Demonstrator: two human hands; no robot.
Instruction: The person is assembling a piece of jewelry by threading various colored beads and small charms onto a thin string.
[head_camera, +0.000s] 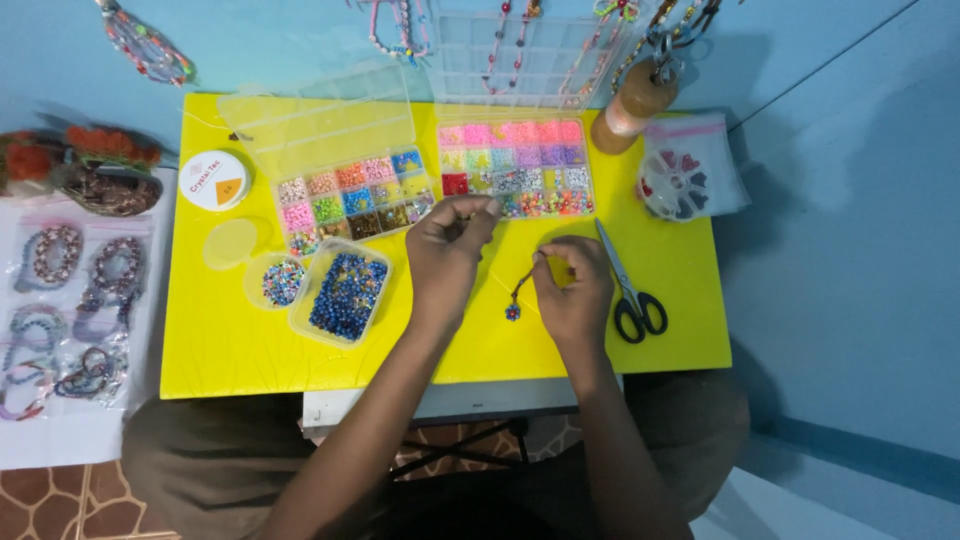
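Beaded strand: a short dark cord that hangs from the right hand, with a small blue bead flower at its lower end; it is over the yellow board, just in front of the right bead organizer.
Right hand: fingers pinched together on the upper end of the beaded strand, held just in front of the right bead organizer.
Left hand: fingertips closed together at the front edge of the right bead organizer (what they pinch is too small to tell, maybe a bead or thread).
Right bead organizer: clear box with many compartments of pink, purple, green and mixed beads; its lid stands open behind it.
Left bead organizer: just left of the right bead organizer, a little tilted, with orange, green, blue and brown beads; lid also open.
Blue bead tub: clear square tub full of blue beads, to the front-left of the right bead organizer.
Round dish: mixed colour beads, touching the left side of the blue bead tub.
Scissors: black handles, lying closed just right of the right hand.
Cord spool: white round spool, far left of the right bead organizer.
Yellow board: it carries all these things.
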